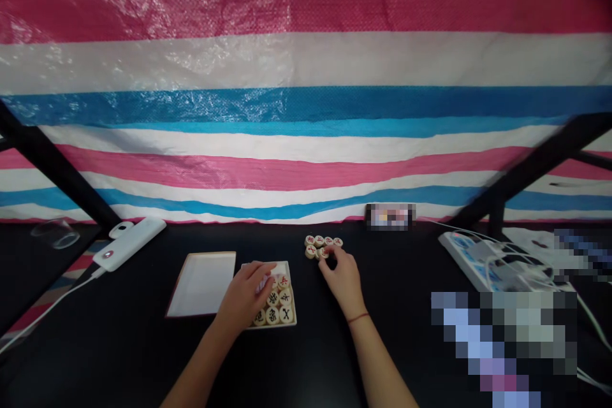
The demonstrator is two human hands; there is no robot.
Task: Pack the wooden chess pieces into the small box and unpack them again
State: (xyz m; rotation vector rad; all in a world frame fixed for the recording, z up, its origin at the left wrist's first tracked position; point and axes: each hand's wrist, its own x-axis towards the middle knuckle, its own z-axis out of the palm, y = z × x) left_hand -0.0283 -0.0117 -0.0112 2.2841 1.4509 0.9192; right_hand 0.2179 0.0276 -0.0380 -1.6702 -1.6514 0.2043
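Observation:
A small white box [291, 317] on the black table holds several round wooden chess pieces [278, 306] with red and black characters. My left hand [246, 293] rests over the box's left part, fingers curled on a piece inside. A loose cluster of chess pieces [320, 245] lies on the table behind and to the right of the box. My right hand [342, 274] reaches to that cluster, its fingertips pinched on a piece [324, 253] at the cluster's near edge. The box's white lid [203, 284] lies flat to the left.
A white power bank with a cable [129, 242] lies at the left, a clear glass cup [55, 233] beyond it. A white power strip with cables [482, 261] sits at the right. A striped tarp [306, 108] hangs behind the black table [119, 357]. Black frame bars slant at both sides.

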